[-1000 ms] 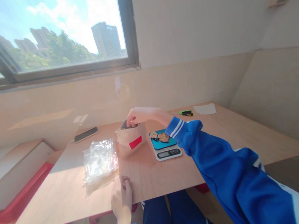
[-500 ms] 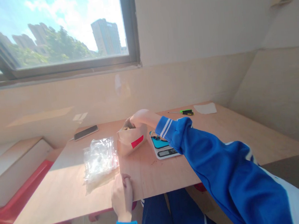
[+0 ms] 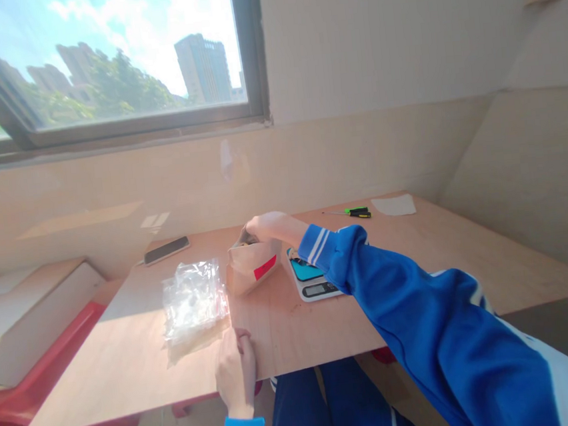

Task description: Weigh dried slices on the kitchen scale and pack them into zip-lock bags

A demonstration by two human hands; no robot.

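Observation:
My right hand [image 3: 266, 227] reaches into the mouth of a brown paper bag [image 3: 249, 270] with a red label. Its fingers are hidden inside the bag, so what they touch does not show. My left hand [image 3: 235, 368] rests at the table's front edge with its fingers curled closed, and nothing shows sticking out of it. Just beyond that hand lies a stack of clear plastic bags [image 3: 195, 302]. A white kitchen scale [image 3: 319, 291] with a blue top sits right of the paper bag. Some small items on the scale are partly covered by my right sleeve.
On the wooden table [image 3: 285, 333], a phone [image 3: 167, 250] lies at the back left. Screwdrivers [image 3: 359, 212] with green and black handles and a white sheet [image 3: 394, 205] lie at the back right. A red stool [image 3: 70, 347] stands left of the table.
My right hand has shifted slightly and still reaches into the paper bag. The whole view has moved a little; my left hand keeps its place at the table edge.

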